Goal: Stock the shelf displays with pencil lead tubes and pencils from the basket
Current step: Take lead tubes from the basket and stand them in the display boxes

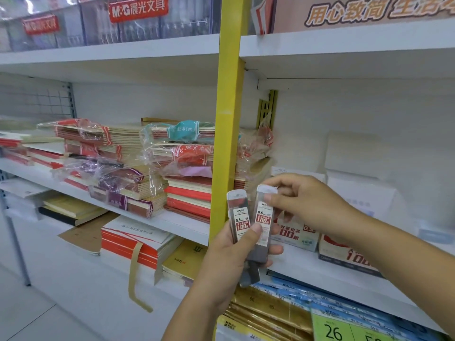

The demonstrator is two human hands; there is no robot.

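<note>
Two pencil lead tubes [239, 217] stand upright in my left hand [229, 259], fingers curled round them; darker ones beneath blur together, count unclear. My right hand [305, 200] pinches one cap, half-hiding display boxes [344, 257] towards the shelf's [307, 271] front edge.

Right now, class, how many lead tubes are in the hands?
2 plainly: the first tube in the left hand, the second tube beside it pinched by the right hand; more may hide beneath.
</note>
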